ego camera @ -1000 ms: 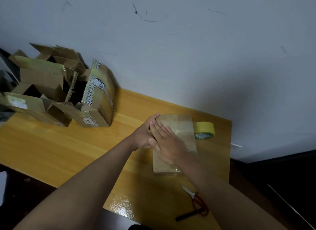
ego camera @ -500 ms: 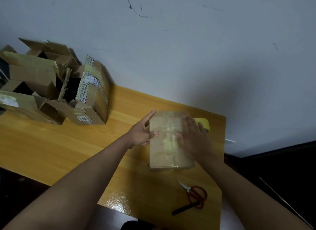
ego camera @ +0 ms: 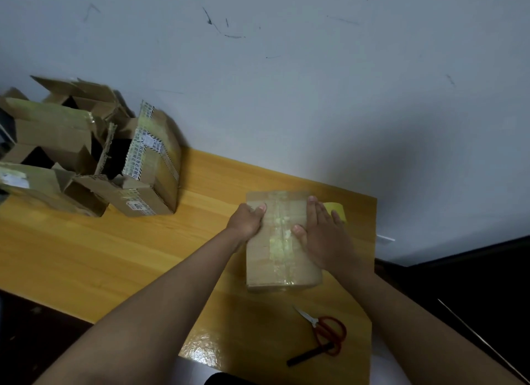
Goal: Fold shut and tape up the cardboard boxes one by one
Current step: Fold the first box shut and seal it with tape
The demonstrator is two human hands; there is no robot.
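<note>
Closed box [ego camera: 282, 241]: one; tape roll [ego camera: 338, 211]: one; scissors [ego camera: 327, 331]: one.

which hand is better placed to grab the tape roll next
Right, probably. The right hand lies flat on the box with its outer fingers right beside the yellow tape roll. The left hand holds the box's far-left edge, away from the roll.
</note>
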